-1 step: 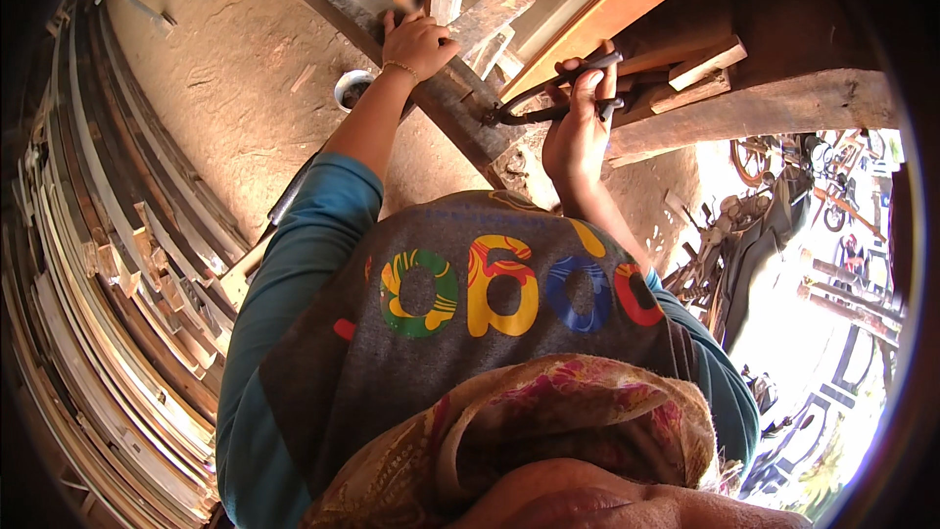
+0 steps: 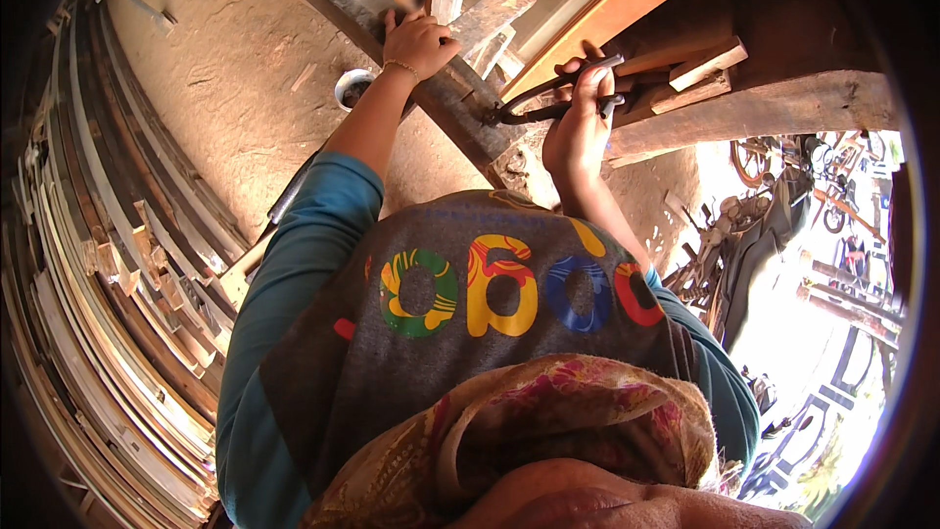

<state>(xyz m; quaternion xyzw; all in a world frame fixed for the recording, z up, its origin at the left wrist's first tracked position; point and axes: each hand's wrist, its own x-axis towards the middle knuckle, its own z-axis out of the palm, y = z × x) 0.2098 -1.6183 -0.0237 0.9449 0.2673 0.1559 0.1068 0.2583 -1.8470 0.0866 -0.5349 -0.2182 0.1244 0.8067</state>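
My left hand (image 2: 419, 44) bears on a dark, weathered wooden beam (image 2: 446, 93), its fingers curled over the far edge. The beam slants from the upper left toward my chest. In my right hand (image 2: 576, 137) is a pair of dark metal pincers (image 2: 536, 117), with the palm and fingers around the spread handles. The pincers' jaws meet the beam's top near its close end. Whatever the jaws grip there is too small to make out.
A white bucket (image 2: 352, 88) with dark contents stands on the dirt floor beyond my left forearm. Long boards (image 2: 108, 333) are stacked at the left. Short wood blocks (image 2: 707, 64) lie on the right near a thick plank (image 2: 764, 108). Bicycles and motorbikes stand farther right.
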